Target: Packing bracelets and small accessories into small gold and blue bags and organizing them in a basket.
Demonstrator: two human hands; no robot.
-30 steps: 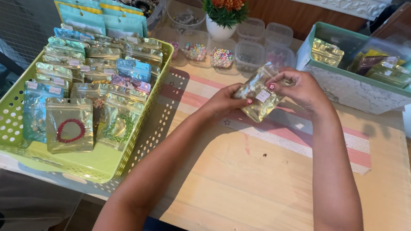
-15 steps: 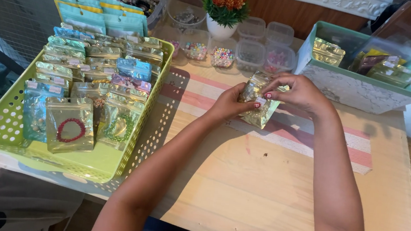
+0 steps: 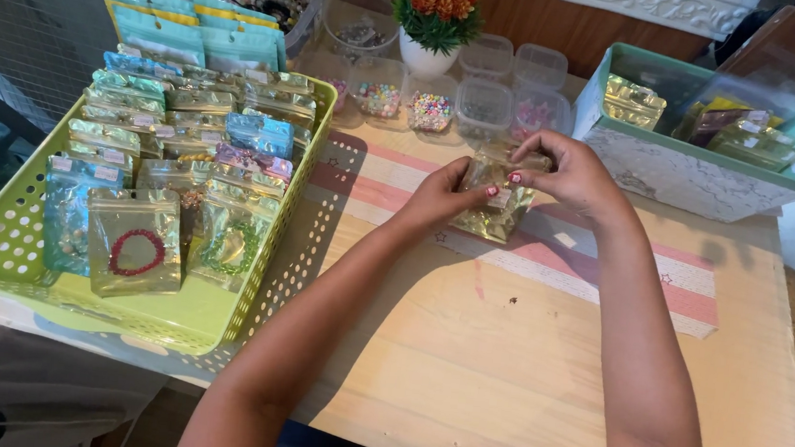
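Green basket (image 3: 15, 260) at left on worktop (image 3: 501, 360), packed with rows of shiny pouches; front pouch shows red bracelet (image 3: 136, 252). Left hand (image 3: 444, 194) pinches left edge of gold pouch (image 3: 495, 204), fingers closed on it. Right hand (image 3: 572, 172) grips pouch top edge, fingers curled over. Pouch held just above striped mat (image 3: 607, 263), mid-worktop. Behind: bead tubs (image 3: 431, 110), potted plant (image 3: 434, 18). Teal bin (image 3: 684, 173) at right, more pouches inside.
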